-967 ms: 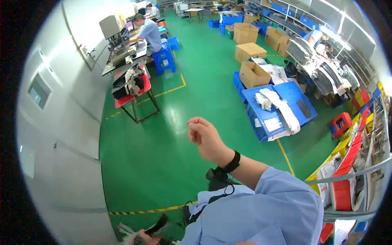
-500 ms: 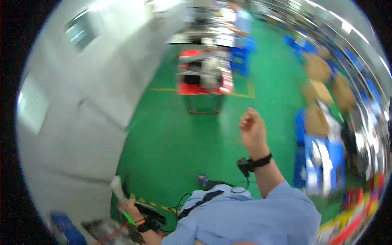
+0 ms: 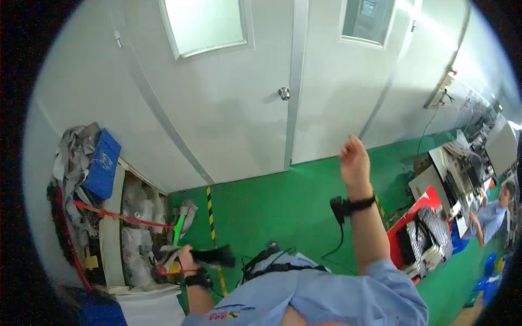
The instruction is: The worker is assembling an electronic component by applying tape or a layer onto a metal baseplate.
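My left hand is low at the left, beside an open box-like bin. Its fingers close round a dark brush-like tool, whose bushy end sticks out to the right; the grip itself is partly hidden. A bright green strip and grey scraps show just beyond this hand. Raised in front of me above the green floor, my right hand has its fingers curled in, with nothing seen in them. Dark straps with small devices sit on both wrists.
Ahead stands a white door with a round knob. Clear plastic bags fill the bin; a blue box lies behind it. At right are a red-topped table with silvery packages and a seated co-worker.
My view has swung left, from the long room to the door and bin. The red-topped table has shifted to the right side. My right hand stays raised; my left remains low, closed on the tool.
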### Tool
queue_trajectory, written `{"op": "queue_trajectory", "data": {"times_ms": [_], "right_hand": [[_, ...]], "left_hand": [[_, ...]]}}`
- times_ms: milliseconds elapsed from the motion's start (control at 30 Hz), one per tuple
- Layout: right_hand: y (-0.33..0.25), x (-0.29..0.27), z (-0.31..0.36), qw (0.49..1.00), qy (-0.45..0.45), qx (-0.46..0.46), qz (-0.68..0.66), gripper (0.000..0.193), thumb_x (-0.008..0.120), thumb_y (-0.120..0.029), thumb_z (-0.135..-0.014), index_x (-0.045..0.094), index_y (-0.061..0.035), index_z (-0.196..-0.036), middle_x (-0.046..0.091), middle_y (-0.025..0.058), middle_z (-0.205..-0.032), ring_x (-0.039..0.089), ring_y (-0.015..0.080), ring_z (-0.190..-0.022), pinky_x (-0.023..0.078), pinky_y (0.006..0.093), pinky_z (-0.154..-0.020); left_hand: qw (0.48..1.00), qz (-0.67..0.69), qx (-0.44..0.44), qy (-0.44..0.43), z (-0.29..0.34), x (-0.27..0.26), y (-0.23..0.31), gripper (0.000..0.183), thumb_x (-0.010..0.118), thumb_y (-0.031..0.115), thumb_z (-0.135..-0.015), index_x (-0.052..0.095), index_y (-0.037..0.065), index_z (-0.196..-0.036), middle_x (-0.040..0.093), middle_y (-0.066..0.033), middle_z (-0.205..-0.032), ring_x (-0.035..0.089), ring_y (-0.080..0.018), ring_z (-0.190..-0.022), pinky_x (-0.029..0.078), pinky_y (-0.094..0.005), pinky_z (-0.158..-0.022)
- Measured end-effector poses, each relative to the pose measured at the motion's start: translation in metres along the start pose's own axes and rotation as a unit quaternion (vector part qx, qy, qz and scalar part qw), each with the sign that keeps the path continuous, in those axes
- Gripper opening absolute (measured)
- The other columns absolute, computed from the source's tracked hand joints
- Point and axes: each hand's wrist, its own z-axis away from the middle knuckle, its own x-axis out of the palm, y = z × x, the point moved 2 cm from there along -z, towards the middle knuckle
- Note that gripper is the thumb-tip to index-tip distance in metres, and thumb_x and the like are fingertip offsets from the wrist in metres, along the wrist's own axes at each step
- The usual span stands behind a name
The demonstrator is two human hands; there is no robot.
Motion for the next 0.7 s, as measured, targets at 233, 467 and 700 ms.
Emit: {"op": "queue_trajectory", "data": {"times_ms": [233, 467, 700], "right_hand": [[-0.002, -0.003, -0.326, 0.968, 0.006, -0.025, 0.249, 0.045, 0.061, -0.026, -0.089, 0.050, -0.0058, -0.127, 0.056, 0.0046, -0.108, 0.052, 0.0158, -0.097, 0.040, 0.0360, -0.087], [0.081, -0.008, -0.525, 0.865, -0.153, -0.094, 0.469, 0.049, 0.066, -0.020, -0.084, 0.047, 0.0012, -0.124, 0.056, 0.0129, -0.112, 0.053, 0.0242, -0.104, 0.042, 0.0377, -0.092], [0.098, -0.025, -0.514, 0.822, -0.304, -0.160, 0.454, 0.042, 0.071, -0.008, -0.078, 0.047, -0.0043, -0.112, 0.048, 0.0061, -0.103, 0.047, 0.0148, -0.089, 0.043, 0.0295, -0.073]], "left_hand": [[0.850, 0.333, -0.389, 0.123, -0.241, 0.087, 0.220, 0.088, 0.065, 0.001, -0.065, 0.022, -0.004, -0.142, 0.047, -0.0153, -0.124, 0.049, -0.0248, -0.103, 0.041, -0.0344, -0.093], [0.908, 0.171, -0.368, 0.102, -0.271, 0.204, 0.327, 0.088, 0.071, 0.000, -0.062, 0.028, -0.002, -0.139, 0.045, -0.0209, -0.129, 0.047, -0.0302, -0.118, 0.039, -0.0393, -0.100], [0.885, 0.051, -0.450, 0.107, -0.287, 0.276, 0.461, 0.083, 0.064, 0.003, -0.059, 0.031, -0.004, -0.135, 0.050, -0.0215, -0.118, 0.050, -0.0354, -0.116, 0.037, -0.0406, -0.102]]}}
